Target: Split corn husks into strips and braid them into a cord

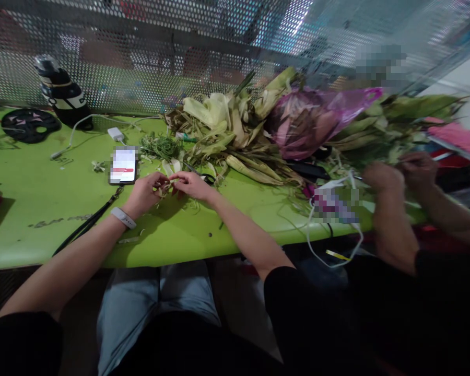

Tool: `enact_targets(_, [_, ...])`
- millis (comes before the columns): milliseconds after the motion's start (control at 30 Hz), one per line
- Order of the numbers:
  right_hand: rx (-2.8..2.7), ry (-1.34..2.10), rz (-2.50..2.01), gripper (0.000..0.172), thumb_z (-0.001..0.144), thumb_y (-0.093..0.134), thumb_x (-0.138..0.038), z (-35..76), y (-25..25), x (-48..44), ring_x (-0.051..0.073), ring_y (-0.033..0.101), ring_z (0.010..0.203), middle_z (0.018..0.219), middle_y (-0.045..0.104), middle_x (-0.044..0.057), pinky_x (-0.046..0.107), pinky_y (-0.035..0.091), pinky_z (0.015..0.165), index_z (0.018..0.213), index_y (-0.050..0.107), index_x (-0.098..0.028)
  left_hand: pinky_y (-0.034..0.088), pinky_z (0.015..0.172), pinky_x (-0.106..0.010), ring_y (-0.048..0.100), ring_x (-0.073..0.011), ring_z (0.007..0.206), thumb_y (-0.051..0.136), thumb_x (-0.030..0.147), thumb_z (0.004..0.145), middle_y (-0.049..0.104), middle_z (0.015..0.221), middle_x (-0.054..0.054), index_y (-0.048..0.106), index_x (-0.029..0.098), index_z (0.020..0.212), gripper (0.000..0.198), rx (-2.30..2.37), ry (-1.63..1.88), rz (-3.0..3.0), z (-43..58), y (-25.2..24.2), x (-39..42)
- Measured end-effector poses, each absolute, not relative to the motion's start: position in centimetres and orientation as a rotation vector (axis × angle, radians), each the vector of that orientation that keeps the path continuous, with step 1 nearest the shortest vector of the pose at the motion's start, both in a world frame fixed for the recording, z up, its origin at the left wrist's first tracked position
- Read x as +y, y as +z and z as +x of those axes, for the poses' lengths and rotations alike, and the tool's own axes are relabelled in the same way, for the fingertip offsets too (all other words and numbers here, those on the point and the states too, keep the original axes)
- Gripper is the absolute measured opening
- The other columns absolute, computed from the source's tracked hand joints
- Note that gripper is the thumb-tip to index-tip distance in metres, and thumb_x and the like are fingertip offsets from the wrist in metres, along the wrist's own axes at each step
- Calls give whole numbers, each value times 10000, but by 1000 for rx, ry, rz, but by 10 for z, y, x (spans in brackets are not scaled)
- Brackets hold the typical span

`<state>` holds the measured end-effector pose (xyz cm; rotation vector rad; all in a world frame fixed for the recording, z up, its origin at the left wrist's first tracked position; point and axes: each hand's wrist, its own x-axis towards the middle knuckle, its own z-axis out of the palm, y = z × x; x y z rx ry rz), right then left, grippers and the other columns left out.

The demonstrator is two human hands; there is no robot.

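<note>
Left hand (151, 190) is curled just left of center, pinching some pale scraps (164, 191). Right hand (191, 184) meets it, can't tell if that one's gripping anything

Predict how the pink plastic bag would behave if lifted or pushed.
The pink plastic bag would likely flop, its film looking thin and crumpled. Its bulging body suggests the contents would sag low. Pushed, it might drag the husks it lies against.
</note>
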<state>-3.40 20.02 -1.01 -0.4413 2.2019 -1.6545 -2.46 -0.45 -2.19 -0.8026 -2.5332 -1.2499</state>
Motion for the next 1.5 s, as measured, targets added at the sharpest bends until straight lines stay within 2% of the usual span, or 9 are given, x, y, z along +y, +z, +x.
enact_targets(200, [2433,-1558,-602,182,959,574,-231,-34,-11,201,133,680,721,887,747,62,280,559,729,1062,687,-133,529,663,-294,687,-194,748,624,314,856,766,881,-113,720,129,1056,288,-2495,-1207,-828,-26,-21,-6])
enact_targets(533, [3077,-746,-591,158,947,569,-257,-24,6,205,171,633,758,900,740,69,293,432,720,989,688,-161,573,741,-316,712,-205,795,629,199,791,782,925,-87,752,167,1100,334,-2616,-1273,-709,-28,-17,-11])
enact_targets(667, [3084,-839,-535,86,902,609,-242,-26,5,206,174,618,732,841,715,72,308,439,714,891,657,-172,544,778,-344,682,-236,821,582,127,747,755,924,-105,764,176,944,273,-2692,-1010,-816,-27,-11,-12])
enact_targets(767, [2912,-1137,-500,64,892,602,-232,-28,3,208,151,629,674,801,709,47,281,464,669,861,615,-177,529,780,-348,655,-237,818,559,111,711,733,906,-99,735,183,914,278,-2714,-955,-878,-29,-11,-11])
enact_targets(867, [2613,-1389,-416,188,972,497,-273,-30,0,208,128,638,571,764,714,44,255,482,582,827,566,-175,520,769,-348,639,-235,820,561,118,663,727,910,-91,711,185,903,291,-2747,-996,-882,-32,-14,-10])
enact_targets(967, [2487,-1369,-385,310,1015,490,-394,-31,-3,205,126,636,530,751,706,54,250,478,530,797,535,-180,499,717,-340,622,-225,765,585,166,693,714,850,-84,680,185,849,184,-2777,-1041,-836,-33,-15,-8])
enact_targets(1033, [2460,-1363,-419,303,1010,527,-404,-33,-6,202,114,625,524,736,686,31,234,467,519,801,522,-186,479,652,-323,608,-209,698,596,248,775,689,775,-71,642,190,813,83,-2792,-1121,-768,-31,-15,-7])
enact_targets(1267, [2486,-1386,-548,218,1022,466,-255,-34,-8,199,96,594,574,763,667,6,220,452,585,839,556,-178,451,491,-264,631,-165,583,563,424,915,712,779,-69,616,182,985,258,-2677,-2047,-516,-25,-15,-3])
enact_targets(1500, [2679,-1044,-767,219,1020,456,-243,-30,-5,200,146,613,730,860,699,54,263,417,697,1033,653,-149,532,624,-271,720,-184,800,697,347,859,755,902,-80,609,176,1071,286,-2669,-2107,-466,-28,-17,-3])
